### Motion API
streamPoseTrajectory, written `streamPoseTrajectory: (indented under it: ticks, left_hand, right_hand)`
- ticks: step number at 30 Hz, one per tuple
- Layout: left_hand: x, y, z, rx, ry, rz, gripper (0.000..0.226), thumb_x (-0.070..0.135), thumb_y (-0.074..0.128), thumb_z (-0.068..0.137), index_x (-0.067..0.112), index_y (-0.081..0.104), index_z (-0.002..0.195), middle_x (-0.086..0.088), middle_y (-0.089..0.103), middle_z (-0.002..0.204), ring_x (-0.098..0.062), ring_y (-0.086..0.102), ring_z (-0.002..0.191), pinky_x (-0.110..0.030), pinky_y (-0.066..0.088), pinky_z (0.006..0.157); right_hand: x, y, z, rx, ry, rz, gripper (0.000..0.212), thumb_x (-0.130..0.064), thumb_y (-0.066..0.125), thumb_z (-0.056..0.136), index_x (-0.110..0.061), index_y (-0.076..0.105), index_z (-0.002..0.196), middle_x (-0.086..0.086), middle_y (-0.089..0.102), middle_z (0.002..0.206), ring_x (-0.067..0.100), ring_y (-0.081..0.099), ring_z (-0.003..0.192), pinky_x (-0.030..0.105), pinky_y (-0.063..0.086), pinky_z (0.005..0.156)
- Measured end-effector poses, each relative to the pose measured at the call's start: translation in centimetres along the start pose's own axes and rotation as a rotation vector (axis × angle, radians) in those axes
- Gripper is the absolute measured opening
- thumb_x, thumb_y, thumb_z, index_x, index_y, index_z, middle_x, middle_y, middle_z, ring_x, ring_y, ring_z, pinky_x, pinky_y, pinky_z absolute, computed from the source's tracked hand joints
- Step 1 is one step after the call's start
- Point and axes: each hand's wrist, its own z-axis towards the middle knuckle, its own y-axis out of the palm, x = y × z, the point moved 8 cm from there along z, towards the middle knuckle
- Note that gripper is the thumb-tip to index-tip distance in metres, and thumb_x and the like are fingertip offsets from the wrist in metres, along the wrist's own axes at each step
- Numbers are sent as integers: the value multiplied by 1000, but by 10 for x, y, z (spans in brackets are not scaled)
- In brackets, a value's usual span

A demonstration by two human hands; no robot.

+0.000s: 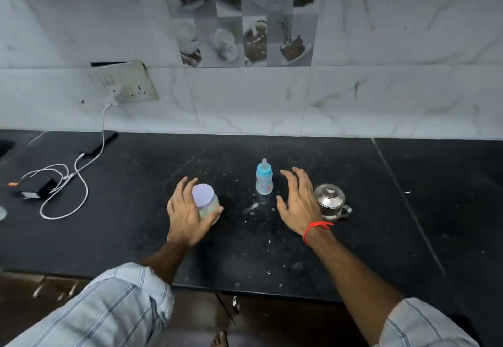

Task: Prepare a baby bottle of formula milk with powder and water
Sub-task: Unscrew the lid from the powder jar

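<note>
head view of a black stone counter (272, 237) running across the middle of the frame, backed by a pale marbled tile wall (381, 96). just left of centre, the left hand (187, 216) grips a clear jar (209, 207) of pale powder from its left side, fingers curled behind it and thumb wrapped across its lower front; the jar stands upright on the counter with its flat lilac lid (202, 195) on. at centre, a small baby bottle (264, 179) stands upright and untouched, its blue collar and clear teat fitted, between the jar and the right hand. right of centre, the right hand (299, 202) is held palm down with fingers spread and nearly straight, holding nothing; it lies just right of the bottle, apart from it, and whether it touches the counter cannot be told. a red thread (315, 231) circles the right wrist. just beyond that hand's right edge stands a small lidded steel pot (330, 201) with a side handle. white specks are scattered on the counter below the bottle. at the left of the frame, a white cable (81, 183) loops from a wall socket plate (122, 82) down to a black adapter (34, 188). striped sleeves (109, 311) fill the lower corners.
</note>
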Motion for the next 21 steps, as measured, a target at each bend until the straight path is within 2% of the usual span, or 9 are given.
streamPoseTrajectory:
  ticks: [5, 9, 12, 14, 16, 18, 21]
  left_hand:
    - [-43, 19, 9, -92, -138, -97, 117, 79, 69, 69, 19, 22, 157, -5, 25, 167, -27, 24, 156, -53, 18, 124]
    - [-59, 35, 15, -171, -204, -257, 117, 55, 90, 70, 24, 20, 159, 4, 33, 165, -26, 27, 152, -46, 13, 129]
    - [-67, 46, 15, -208, -245, -388, 110, 49, 95, 65, 27, 31, 153, 5, 46, 155, -28, 40, 145, -50, 36, 122]
    - [-67, 49, 16, -212, -248, -448, 105, 45, 97, 64, 24, 40, 149, 1, 57, 144, -25, 53, 135, -40, 48, 111]
    - [-58, 52, 16, -244, -224, -485, 102, 40, 98, 64, 22, 42, 148, 3, 59, 140, -19, 55, 130, -29, 48, 104]
    - [-46, 59, 16, -298, -177, -514, 102, 41, 98, 63, 23, 44, 147, 8, 58, 138, -12, 55, 127, -23, 45, 101]
    - [-26, 72, 14, -421, -94, -547, 103, 48, 97, 61, 27, 44, 146, 15, 60, 134, -2, 57, 121, -14, 46, 97]
  right_hand:
    - [0, 18, 0, -29, 68, 48, 70, -18, 66, 88, -16, 36, 151, 14, 28, 159, 33, 29, 151, 44, 27, 125]
    - [-3, 27, 6, -28, 108, 67, 68, -16, 65, 90, -17, 36, 151, 12, 29, 159, 29, 30, 150, 36, 24, 124]
    - [-10, 34, 8, -25, 126, 97, 66, -15, 65, 91, -16, 37, 150, 10, 32, 157, 27, 33, 147, 35, 26, 123]
    - [-19, 38, 10, -19, 116, 122, 62, -18, 64, 92, -15, 39, 149, 8, 38, 153, 25, 38, 140, 39, 34, 120]
    - [-29, 43, 10, -12, 118, 147, 59, -26, 63, 94, -17, 41, 147, 4, 45, 147, 22, 43, 130, 41, 42, 112]
    - [-39, 50, 9, -22, 137, 171, 59, -42, 60, 95, -20, 41, 145, 0, 51, 141, 18, 47, 122, 39, 46, 106]
    - [-60, 61, 9, -85, 128, 213, 67, -62, 57, 89, -25, 45, 143, -3, 57, 131, 10, 50, 118, 37, 47, 103]
